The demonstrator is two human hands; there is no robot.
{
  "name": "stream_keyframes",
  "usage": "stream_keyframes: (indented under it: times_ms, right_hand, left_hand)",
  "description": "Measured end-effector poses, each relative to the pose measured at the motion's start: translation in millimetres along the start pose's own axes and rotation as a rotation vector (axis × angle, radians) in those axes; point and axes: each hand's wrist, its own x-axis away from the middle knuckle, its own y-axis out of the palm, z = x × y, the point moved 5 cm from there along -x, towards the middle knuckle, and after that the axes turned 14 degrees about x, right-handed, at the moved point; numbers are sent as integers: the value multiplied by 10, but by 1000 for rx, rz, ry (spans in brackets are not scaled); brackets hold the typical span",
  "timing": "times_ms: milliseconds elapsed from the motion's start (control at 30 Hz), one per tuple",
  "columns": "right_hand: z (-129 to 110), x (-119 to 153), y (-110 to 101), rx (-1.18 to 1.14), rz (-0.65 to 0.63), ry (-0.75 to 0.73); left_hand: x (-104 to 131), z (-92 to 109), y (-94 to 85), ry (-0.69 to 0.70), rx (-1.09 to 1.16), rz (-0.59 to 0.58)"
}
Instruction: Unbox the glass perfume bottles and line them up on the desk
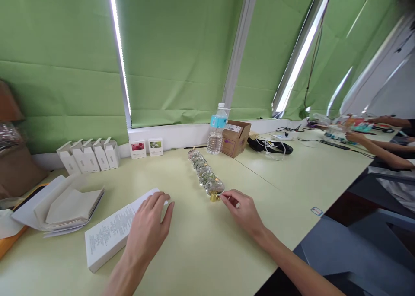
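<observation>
My left hand (151, 220) rests on the upper end of a long white box (110, 231) with printed text, fingers stretched and thumb apart. Closer to the middle of the table lies a row of shiny, clear-wrapped rounds (205, 173), overlapping one another and pointing away from me. A small gold-coloured piece (213, 196) sits at the row's near end. There my right hand (241, 209) pinches with thumb and forefinger at the gold piece's right edge. The fingertips partly hide what they grip.
Small white boxes (89, 157) and two picture cards (138, 149) stand along the wall. An opened white paper packet (69, 205) lies left. Behind the row are a water bottle (215, 134), a cardboard box (235, 138) and a black pouch (270, 146). Other people's hands (355, 137) work far right.
</observation>
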Motion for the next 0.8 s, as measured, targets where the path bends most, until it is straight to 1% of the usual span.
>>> stream_keyframes:
  times_ms: [67, 133, 233, 300, 367, 433, 500, 533, 600, 667, 700, 800]
  right_hand:
    - [-121, 20, -6, -17, -18, -48]
    - [-253, 22, 28, -48, -75, -78]
    - [-462, -4, 175, -143, -227, -65]
    - [-620, -33, 344, -237, -373, -38]
    - [-796, -82, 541, -324, -510, -18]
    - [-954, -169, 734, -384, -596, 14]
    - [-1065, -301, 890, -422, -609, 71]
    - [-1100, -374, 951, -439, -599, 103]
    - [-1152, -504, 1049, -475, -622, 133]
    - [-1167, -624, 1077, -497, -627, 133]
    - [-1159, -684, 1057, -501, -605, 128]
    - [-1095, -864, 887, -505, -481, 117]
  left_hand:
    - [-18, -166, -186, -84, -122, 24]
    - [14, -382, -340, -216, -213, -24]
    - [122, -652, -456, -403, -255, -219]
    - [171, -717, -489, -479, -235, -305]
    - [160, -680, -497, -481, -212, -316]
    - [111, -593, -473, -437, -195, -291]
    - [60, -514, -431, -389, -200, -256]
    - [40, -486, -411, -370, -211, -233]
    - [13, -444, -379, -336, -242, -184]
    - [7, -417, -354, -312, -269, -147]
    - [10, -409, -341, -309, -281, -136]
    - [32, -406, -290, -309, -324, -130]
